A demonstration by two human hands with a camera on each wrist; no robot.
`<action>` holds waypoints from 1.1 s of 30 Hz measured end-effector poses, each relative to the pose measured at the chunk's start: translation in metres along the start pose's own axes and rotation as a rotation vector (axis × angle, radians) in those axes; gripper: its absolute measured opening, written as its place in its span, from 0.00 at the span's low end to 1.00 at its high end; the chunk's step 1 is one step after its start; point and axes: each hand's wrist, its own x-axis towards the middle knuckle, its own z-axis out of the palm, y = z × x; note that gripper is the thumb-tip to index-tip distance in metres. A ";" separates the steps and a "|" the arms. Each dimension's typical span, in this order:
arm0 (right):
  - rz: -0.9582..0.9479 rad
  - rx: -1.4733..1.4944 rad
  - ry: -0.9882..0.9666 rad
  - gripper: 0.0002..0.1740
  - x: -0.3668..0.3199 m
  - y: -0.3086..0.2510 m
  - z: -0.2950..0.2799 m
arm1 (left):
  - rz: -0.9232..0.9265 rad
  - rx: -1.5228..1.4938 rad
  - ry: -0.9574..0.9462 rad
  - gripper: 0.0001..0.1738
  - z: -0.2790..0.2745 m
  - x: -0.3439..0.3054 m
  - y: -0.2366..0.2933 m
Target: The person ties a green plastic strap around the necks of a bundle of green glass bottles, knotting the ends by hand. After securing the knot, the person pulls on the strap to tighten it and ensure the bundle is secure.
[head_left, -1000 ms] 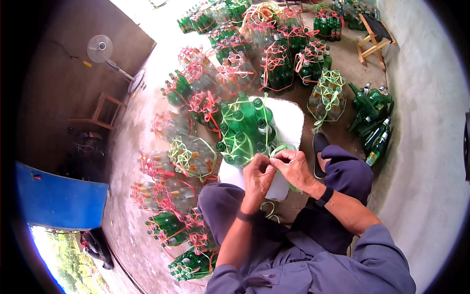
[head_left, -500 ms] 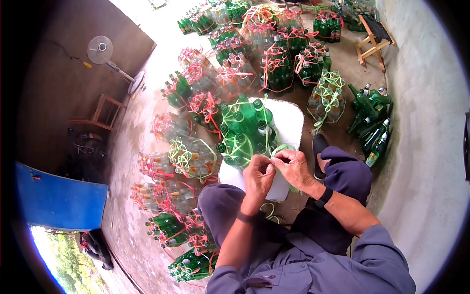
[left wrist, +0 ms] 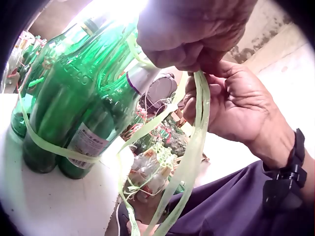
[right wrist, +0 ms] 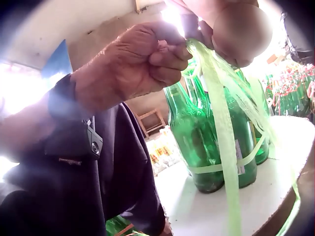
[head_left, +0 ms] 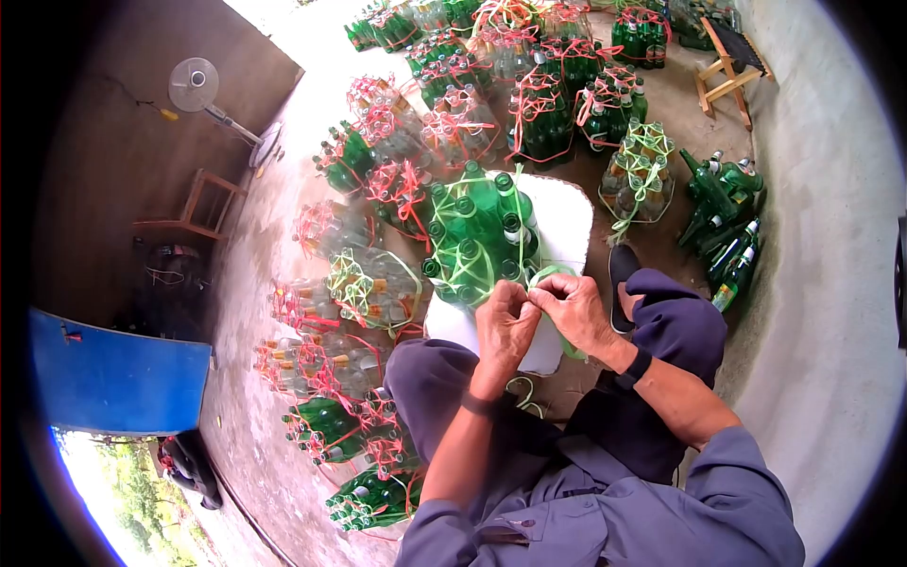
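A bundle of green glass bottles [head_left: 472, 219] stands upright on a white board [head_left: 564, 213], bound round its lower part by a pale green plastic strap [right wrist: 206, 169]. Close to the near side of the bundle, my left hand [head_left: 505, 329] and right hand [head_left: 578, 312] meet, thumbs and fingertips together. Both pinch the strap, whose loose lengths [left wrist: 189, 162] hang down from the fingers in the left wrist view. The right wrist view shows the curled fingers of the left hand [right wrist: 147, 61] near the bottle necks. The pinched spot itself is mostly hidden by the fingers.
Several bottle bundles tied with red strap [head_left: 458, 123] crowd the floor ahead and left. One bundle in green strap [head_left: 641, 175] stands beyond the board. Loose green bottles [head_left: 726, 213] lie by the right wall, near a folding stool [head_left: 732, 71]. A fan [head_left: 194, 85] stands left.
The head view has shifted slightly, so the scene sits a little higher. Both hands stay together at the strap, with hardly any change in their hold.
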 end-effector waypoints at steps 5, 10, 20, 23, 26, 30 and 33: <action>0.218 0.311 -0.069 0.09 0.004 0.014 -0.001 | 0.027 -0.050 -0.002 0.02 0.002 -0.002 -0.009; -0.088 0.005 0.051 0.09 0.000 0.001 0.004 | -0.104 -0.469 -0.015 0.04 0.003 -0.001 -0.008; 0.097 0.030 0.019 0.09 -0.002 0.012 0.003 | -0.015 -0.286 0.036 0.02 0.009 -0.005 -0.015; -0.013 0.007 0.011 0.11 -0.004 0.001 0.002 | -0.274 -0.648 -0.041 0.04 0.000 -0.006 -0.007; 0.065 0.033 -0.026 0.11 -0.002 0.000 0.000 | -0.162 -0.523 -0.027 0.03 0.003 -0.010 -0.012; 0.034 0.057 -0.022 0.10 -0.002 -0.008 -0.004 | -0.085 -0.454 -0.015 0.04 0.002 -0.013 -0.007; 0.025 0.035 -0.011 0.10 -0.002 -0.009 -0.003 | -0.031 -0.412 -0.013 0.07 0.001 -0.014 -0.009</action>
